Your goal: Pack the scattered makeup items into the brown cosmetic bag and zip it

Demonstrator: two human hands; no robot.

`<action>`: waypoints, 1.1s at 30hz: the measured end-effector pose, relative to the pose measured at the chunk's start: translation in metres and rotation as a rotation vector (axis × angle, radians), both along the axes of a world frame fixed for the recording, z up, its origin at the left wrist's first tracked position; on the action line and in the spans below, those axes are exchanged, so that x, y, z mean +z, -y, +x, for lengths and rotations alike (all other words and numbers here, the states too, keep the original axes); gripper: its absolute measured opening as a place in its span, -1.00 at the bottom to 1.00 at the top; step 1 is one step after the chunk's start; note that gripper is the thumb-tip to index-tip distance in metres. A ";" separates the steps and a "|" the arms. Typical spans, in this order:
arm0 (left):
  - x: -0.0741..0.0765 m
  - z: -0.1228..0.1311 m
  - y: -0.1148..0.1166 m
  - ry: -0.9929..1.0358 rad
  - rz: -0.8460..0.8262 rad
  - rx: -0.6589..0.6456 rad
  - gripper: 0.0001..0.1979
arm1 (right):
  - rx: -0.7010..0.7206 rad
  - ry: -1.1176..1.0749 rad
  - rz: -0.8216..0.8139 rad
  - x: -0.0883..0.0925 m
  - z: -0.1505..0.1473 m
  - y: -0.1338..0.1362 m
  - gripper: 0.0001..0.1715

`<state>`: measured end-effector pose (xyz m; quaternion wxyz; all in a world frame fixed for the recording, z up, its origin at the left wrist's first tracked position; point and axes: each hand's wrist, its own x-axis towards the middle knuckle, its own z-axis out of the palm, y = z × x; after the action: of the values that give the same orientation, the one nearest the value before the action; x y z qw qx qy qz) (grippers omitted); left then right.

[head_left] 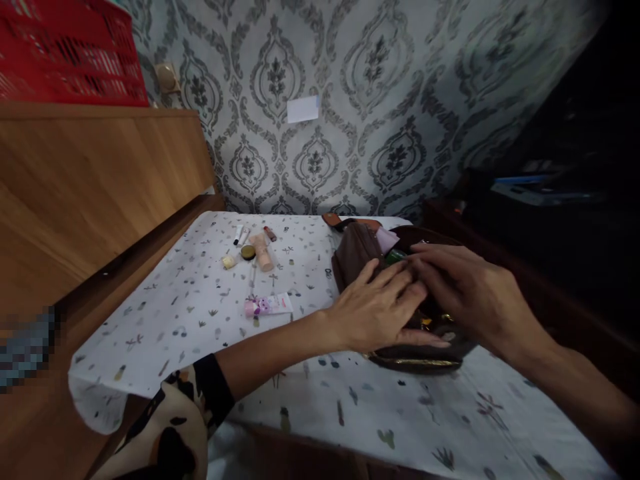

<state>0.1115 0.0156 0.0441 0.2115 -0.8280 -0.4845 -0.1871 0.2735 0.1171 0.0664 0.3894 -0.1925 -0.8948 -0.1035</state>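
A dark brown handbag (pixel 357 253) with gold-coloured trim sits on the cloth at the right, its top open. My left hand (pixel 375 307) lies across the bag's near side, fingers spread and thumb stretched to the right. At the opening, my right hand (pixel 475 287) reaches in from the right with its visible fingers extended and apart; some fingertips are hidden. Between the hands and the bag's far edge show a pale pink item (pixel 387 239) and a green item (pixel 395 256). Other contents of the bag are too dark to make out.
On the patterned cloth (pixel 190 320) to the left lie a pink-and-white tube (pixel 269 305), a peach-coloured tube (pixel 262 252), a round olive-lidded jar (pixel 248 253) and several small cosmetics. A wooden panel (pixel 100 173) bounds the left, with a red basket (pixel 75 53) on top. Patterned wallpaper stands behind.
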 end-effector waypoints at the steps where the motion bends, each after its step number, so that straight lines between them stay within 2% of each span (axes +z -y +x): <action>1: -0.002 -0.006 0.003 -0.007 -0.011 0.011 -0.17 | 0.022 -0.020 0.004 -0.001 -0.005 0.008 -0.56; 6: -0.007 -0.045 0.023 -0.028 -0.154 0.053 -0.28 | 0.131 -0.009 0.042 -0.017 -0.032 0.042 -0.65; 10: -0.001 -0.100 0.033 0.097 -0.306 0.121 -0.52 | 0.129 0.061 0.089 -0.027 -0.049 0.064 -0.68; 12: 0.003 -0.138 0.031 0.205 -0.344 0.319 -0.62 | 0.148 0.083 0.090 -0.030 -0.057 0.076 -0.71; 14: 0.006 -0.181 0.023 0.351 -0.382 0.691 -0.68 | 0.181 0.085 0.045 -0.035 -0.069 0.089 -0.74; 15: 0.006 -0.202 0.018 0.379 -0.387 0.806 -0.67 | 0.205 0.085 0.002 -0.040 -0.077 0.094 -0.75; 18: -0.003 -0.255 0.004 0.399 -0.391 1.044 -0.66 | 0.268 0.164 -0.221 -0.062 -0.109 0.104 -0.75; 20: -0.014 -0.278 -0.003 0.396 -0.399 1.152 -0.67 | 0.238 0.226 -0.409 -0.080 -0.133 0.106 -0.69; 23: -0.029 -0.294 -0.010 0.381 -0.416 1.238 -0.68 | 0.184 0.276 -0.589 -0.098 -0.163 0.105 -0.58; 25: -0.036 -0.299 -0.013 0.371 -0.430 1.273 -0.65 | 0.200 0.294 -0.630 -0.103 -0.178 0.104 -0.66; 28: -0.041 -0.305 -0.021 0.356 -0.439 1.293 -0.63 | 0.226 0.279 -0.658 -0.105 -0.194 0.104 -0.79; 33: -0.044 -0.316 -0.036 0.330 -0.466 1.281 -0.64 | 0.358 0.132 -0.762 -0.118 -0.205 0.103 -0.75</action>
<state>-0.2043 0.0512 -0.0001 0.0207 -0.3640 -0.9303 -0.0402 0.0689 0.0143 -0.0515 0.2438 -0.1574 -0.9114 0.2918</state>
